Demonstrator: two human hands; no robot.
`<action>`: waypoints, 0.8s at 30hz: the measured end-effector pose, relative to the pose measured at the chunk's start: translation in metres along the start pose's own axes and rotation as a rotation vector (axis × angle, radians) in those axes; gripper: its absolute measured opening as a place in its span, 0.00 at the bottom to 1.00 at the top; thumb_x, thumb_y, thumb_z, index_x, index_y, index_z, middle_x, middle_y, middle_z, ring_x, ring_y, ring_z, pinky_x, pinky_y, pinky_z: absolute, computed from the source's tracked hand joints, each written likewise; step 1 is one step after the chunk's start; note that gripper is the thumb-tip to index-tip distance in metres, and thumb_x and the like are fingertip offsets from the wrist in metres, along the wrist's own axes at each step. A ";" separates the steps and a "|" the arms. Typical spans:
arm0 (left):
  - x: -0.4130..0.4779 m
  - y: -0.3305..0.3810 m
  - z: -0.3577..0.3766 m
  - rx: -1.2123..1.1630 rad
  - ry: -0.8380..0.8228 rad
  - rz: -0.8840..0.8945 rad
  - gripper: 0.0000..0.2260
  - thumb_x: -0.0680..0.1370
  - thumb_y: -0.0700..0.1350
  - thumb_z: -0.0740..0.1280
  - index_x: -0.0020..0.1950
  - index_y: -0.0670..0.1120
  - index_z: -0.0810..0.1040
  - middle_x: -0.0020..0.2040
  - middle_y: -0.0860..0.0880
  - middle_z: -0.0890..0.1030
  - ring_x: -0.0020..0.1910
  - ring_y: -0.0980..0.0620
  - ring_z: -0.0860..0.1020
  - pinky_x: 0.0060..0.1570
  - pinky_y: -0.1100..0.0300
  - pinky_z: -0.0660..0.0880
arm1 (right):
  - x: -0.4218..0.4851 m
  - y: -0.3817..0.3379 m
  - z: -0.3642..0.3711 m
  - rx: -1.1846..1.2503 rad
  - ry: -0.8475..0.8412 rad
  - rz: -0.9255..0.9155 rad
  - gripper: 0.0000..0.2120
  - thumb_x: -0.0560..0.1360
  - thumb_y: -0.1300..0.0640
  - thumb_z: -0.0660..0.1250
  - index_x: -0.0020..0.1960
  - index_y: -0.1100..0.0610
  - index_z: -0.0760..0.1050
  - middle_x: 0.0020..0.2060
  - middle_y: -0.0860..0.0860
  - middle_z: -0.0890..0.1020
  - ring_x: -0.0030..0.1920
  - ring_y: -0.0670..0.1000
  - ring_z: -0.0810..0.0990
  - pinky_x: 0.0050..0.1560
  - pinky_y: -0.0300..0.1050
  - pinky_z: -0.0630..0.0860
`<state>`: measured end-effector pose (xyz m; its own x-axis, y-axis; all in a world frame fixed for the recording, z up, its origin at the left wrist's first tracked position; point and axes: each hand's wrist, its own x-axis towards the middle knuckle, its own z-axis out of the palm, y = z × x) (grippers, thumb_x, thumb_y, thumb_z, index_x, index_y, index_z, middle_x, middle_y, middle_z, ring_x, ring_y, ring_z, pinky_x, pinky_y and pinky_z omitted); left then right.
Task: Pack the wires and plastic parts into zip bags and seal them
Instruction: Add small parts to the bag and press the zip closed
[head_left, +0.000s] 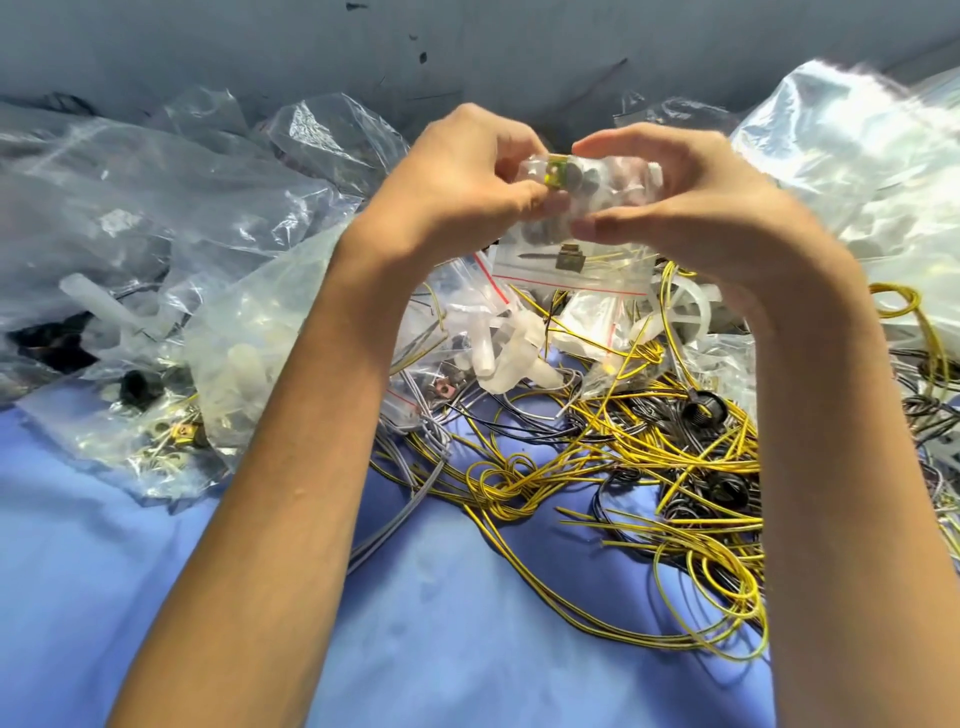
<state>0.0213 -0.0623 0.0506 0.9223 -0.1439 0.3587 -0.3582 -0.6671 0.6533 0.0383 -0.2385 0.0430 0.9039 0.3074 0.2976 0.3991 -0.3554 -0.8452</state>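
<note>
wall (208, 41): grey, dark scuffs; surface: blue cloth (441, 649), perhaps a table

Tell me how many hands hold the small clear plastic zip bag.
2. The left hand pinches the small clear plastic zip bag at its left end; the right hand grips its right end. No other hand shows.

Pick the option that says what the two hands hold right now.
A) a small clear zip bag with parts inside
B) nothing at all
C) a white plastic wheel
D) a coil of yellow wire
A: the left hand and the right hand both pinch the small clear zip bag between fingers and thumb, raised above the yellow wires lying on the blue cloth.
</note>
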 end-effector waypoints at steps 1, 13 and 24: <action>0.001 -0.001 0.000 0.001 -0.012 -0.011 0.06 0.74 0.47 0.71 0.48 0.45 0.81 0.46 0.41 0.83 0.40 0.53 0.74 0.41 0.58 0.69 | 0.000 0.001 0.000 -0.029 -0.010 0.015 0.20 0.66 0.61 0.77 0.55 0.48 0.77 0.42 0.46 0.80 0.40 0.41 0.76 0.47 0.33 0.71; 0.002 0.007 0.002 -0.393 -0.001 -0.125 0.10 0.78 0.46 0.66 0.56 0.45 0.70 0.50 0.44 0.79 0.49 0.44 0.79 0.55 0.51 0.75 | -0.006 -0.001 0.000 0.288 -0.115 0.029 0.25 0.62 0.58 0.73 0.57 0.55 0.71 0.44 0.53 0.79 0.41 0.46 0.80 0.47 0.42 0.81; -0.003 0.006 0.005 -0.340 -0.105 0.020 0.20 0.70 0.29 0.71 0.58 0.45 0.76 0.43 0.50 0.79 0.37 0.60 0.77 0.40 0.67 0.76 | -0.005 -0.005 0.006 0.261 0.017 0.025 0.09 0.80 0.63 0.60 0.55 0.54 0.76 0.45 0.54 0.79 0.35 0.46 0.82 0.38 0.37 0.79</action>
<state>0.0176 -0.0691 0.0501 0.9180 -0.2410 0.3150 -0.3883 -0.3844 0.8376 0.0314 -0.2331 0.0429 0.9162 0.2859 0.2809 0.3256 -0.1221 -0.9376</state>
